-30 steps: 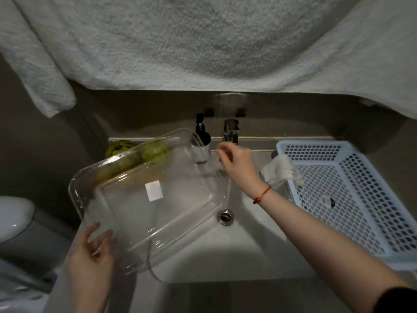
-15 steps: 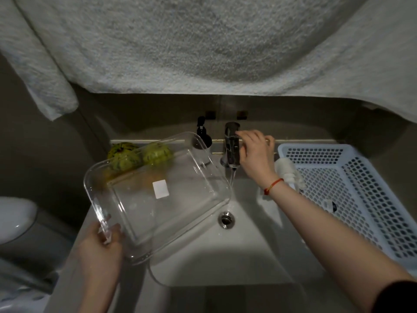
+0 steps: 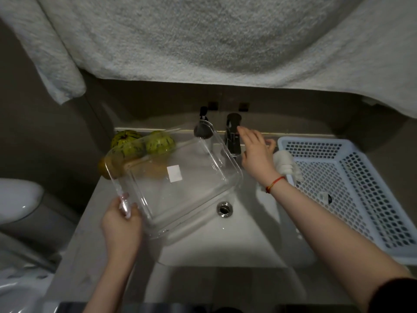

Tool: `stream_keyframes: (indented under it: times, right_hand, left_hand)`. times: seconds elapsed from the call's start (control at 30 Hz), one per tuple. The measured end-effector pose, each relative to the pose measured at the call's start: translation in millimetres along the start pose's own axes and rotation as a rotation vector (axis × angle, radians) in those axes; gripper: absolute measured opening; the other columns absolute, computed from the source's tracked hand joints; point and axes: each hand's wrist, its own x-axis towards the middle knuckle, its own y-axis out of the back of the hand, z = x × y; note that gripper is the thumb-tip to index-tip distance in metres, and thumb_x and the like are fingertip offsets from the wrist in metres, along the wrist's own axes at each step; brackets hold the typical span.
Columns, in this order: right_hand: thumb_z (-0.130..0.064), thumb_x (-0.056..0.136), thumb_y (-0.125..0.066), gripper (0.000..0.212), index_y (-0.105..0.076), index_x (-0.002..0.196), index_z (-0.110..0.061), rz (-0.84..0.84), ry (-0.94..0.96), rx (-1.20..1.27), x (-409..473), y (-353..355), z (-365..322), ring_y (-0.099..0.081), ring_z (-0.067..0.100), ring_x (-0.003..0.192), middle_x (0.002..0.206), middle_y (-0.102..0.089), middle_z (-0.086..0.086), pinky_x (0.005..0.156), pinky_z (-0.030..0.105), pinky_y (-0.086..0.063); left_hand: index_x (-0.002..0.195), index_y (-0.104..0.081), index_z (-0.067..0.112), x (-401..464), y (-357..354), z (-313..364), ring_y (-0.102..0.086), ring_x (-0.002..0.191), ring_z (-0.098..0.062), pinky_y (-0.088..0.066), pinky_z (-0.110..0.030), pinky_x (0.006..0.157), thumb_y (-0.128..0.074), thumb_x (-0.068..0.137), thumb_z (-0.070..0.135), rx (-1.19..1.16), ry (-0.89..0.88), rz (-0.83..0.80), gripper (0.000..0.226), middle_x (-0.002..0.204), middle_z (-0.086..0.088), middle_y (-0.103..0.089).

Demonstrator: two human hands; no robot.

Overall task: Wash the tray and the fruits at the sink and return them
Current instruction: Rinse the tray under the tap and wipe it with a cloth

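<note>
The left hand (image 3: pixel 121 222) grips the near left rim of the clear plastic tray (image 3: pixel 178 181), thumb on top of the rim and fingers curled under it, and holds the tray tilted above the left part of the white sink (image 3: pixel 248 240). The tray's far right corner reaches up beside the faucet (image 3: pixel 233 136); a small white label (image 3: pixel 174 173) shows on its bottom. The right hand (image 3: pixel 257 152) grips nothing: its fingers are spread and fairly straight, the fingertips at or just beside the top of the faucet, though whether they touch it cannot be told. A red string bracelet (image 3: pixel 274 184) circles that wrist.

Behind the tray, on the counter at the back left of the sink, lie the fruits: two green striped ones (image 3: pixel 123 140) (image 3: pixel 160 143) seen partly through the clear plastic, and a yellowish-brown fruit (image 3: pixel 106 168) at the tray's left corner. A dark soap dispenser (image 3: pixel 203 129) stands just left of the faucet, partly behind the tray's far edge. The drain (image 3: pixel 224 208) sits in the sink's middle, below the tray's right corner.

To the right of the right hand, a white cloth (image 3: pixel 285 163) lies against the rim of a pale blue perforated basket (image 3: pixel 343 184) that rests on the counter at the right. A grey towel (image 3: pixel 203 37) hangs across the top of the view. A white toilet (image 3: pixel 18 199) stands at the far left
</note>
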Motion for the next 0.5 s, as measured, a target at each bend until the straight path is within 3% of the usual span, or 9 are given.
stream_keyframes:
  times: [0.1, 0.2, 0.33, 0.5]
  right_hand:
    - [-0.002, 0.084, -0.049, 0.076, -0.019, 0.15, -0.022, 0.01, -0.027, 0.024, -9, -3, 5, -0.022, 0.019, 0.14, 0.153, -0.027, -0.002, 0.104, 0.045, -0.021]
    - [0.0, 0.083, -0.049, 0.069, -0.028, 0.146, -0.015, 0.099, -0.112, 0.053, -18, -3, 18, -0.031, 0.021, 0.136, 0.15, -0.034, 0.004, 0.101, 0.039, -0.023]
    - [0.003, 0.084, -0.048, 0.049, -0.045, 0.132, -0.004, 0.136, -0.257, 0.0, -20, -1, 52, -0.044, 0.031, 0.122, 0.134, -0.048, 0.016, 0.099, 0.038, -0.029]
    - [-0.014, 0.087, -0.058, 0.04, -0.053, 0.125, -0.003, -0.116, -0.175, -0.15, -23, -2, 85, -0.046, 0.034, 0.119, 0.133, -0.05, 0.016, 0.098, 0.038, -0.035]
  left_hand:
    - [0.127, -0.053, 0.007, 0, -5, 8, -0.062, 0.085, -0.035, -0.054, -0.053, 0.076, -0.049, 0.091, 0.001, -0.018, 0.031, -0.007, 0.037, 0.095, -0.02, -0.063]
    - [0.125, -0.055, 0.006, 2, -10, 10, -0.063, 0.092, -0.038, -0.052, -0.054, 0.084, -0.051, 0.09, 0.002, -0.018, 0.048, 0.001, 0.036, 0.103, -0.023, -0.064]
    - [0.12, -0.057, 0.008, 3, -15, 10, -0.064, 0.092, -0.038, -0.051, -0.054, 0.084, -0.051, 0.087, 0.002, -0.029, 0.047, 0.019, 0.034, 0.098, -0.024, -0.066]
    - [0.121, -0.057, 0.008, 5, -20, 9, -0.063, 0.092, -0.041, -0.051, -0.056, 0.083, -0.051, 0.086, 0.001, -0.04, 0.05, 0.05, 0.036, 0.097, -0.027, -0.065]
